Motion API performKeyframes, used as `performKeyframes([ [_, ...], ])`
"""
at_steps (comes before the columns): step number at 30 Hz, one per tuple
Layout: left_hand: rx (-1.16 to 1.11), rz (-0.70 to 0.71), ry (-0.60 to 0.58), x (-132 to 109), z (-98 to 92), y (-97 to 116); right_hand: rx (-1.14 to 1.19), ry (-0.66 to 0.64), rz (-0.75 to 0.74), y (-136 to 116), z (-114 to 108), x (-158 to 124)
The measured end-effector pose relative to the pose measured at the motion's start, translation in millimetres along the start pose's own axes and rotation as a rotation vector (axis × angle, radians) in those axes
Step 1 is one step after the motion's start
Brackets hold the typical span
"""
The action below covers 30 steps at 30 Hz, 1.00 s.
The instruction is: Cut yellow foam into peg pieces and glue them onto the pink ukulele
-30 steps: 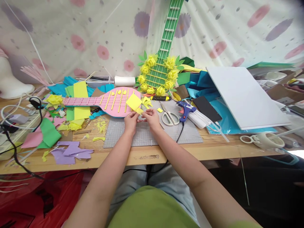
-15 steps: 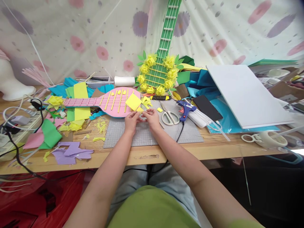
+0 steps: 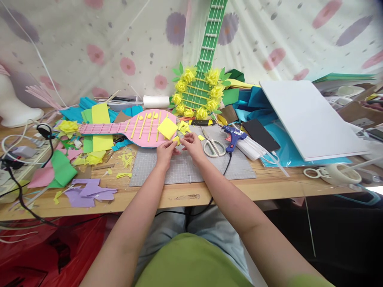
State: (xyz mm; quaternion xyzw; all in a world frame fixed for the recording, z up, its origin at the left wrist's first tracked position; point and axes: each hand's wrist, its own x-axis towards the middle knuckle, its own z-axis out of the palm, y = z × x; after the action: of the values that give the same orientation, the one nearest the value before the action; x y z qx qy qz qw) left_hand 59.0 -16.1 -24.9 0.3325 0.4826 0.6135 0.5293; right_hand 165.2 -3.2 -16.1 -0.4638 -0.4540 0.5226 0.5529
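My left hand (image 3: pixel 165 151) and my right hand (image 3: pixel 193 145) meet over the grey cutting mat (image 3: pixel 191 169), fingertips pinched together. Between them sits a small yellow foam piece (image 3: pixel 176 140), held from both sides. Just beyond it a yellow foam square (image 3: pixel 167 127) lies on the round body of a pink foam guitar (image 3: pixel 140 128). A green foam guitar (image 3: pixel 200 93) ringed with yellow flowers leans upright against the backdrop behind.
Scissors (image 3: pixel 213 145) and a blue glue gun (image 3: pixel 233 137) lie right of my hands, its black cord running off the table's front edge. A white board (image 3: pixel 308 117) slopes at the right. Foam scraps (image 3: pixel 86 191) and cables (image 3: pixel 18 167) cover the left side.
Both hands have shifted slightly away from me, still pinching the small yellow piece. Nothing else on the table has moved.
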Motion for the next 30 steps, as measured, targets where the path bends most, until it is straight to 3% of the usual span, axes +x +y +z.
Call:
performKeyframes([
  [7, 0.073, 0.03, -0.006, 2.8, -2.7, -3.4, 0.016, -0.011, 0.009, 1.4, -4.1, 1.7],
  [16, 0.676, 0.449, -0.128, 8.5, -9.1, -12.6, -0.319, -0.257, -0.173, 3.6, -35.1, 15.0],
  [23, 0.967, 0.412, -0.148, 11.4, -4.5, -15.5, -0.493, -0.234, -0.252, 15.0, -45.8, 17.1],
  [30, 0.884, 0.341, -0.144, 9.7, -5.0, -10.8, -0.517, -0.233, -0.268, 14.0, -44.4, 15.8],
])
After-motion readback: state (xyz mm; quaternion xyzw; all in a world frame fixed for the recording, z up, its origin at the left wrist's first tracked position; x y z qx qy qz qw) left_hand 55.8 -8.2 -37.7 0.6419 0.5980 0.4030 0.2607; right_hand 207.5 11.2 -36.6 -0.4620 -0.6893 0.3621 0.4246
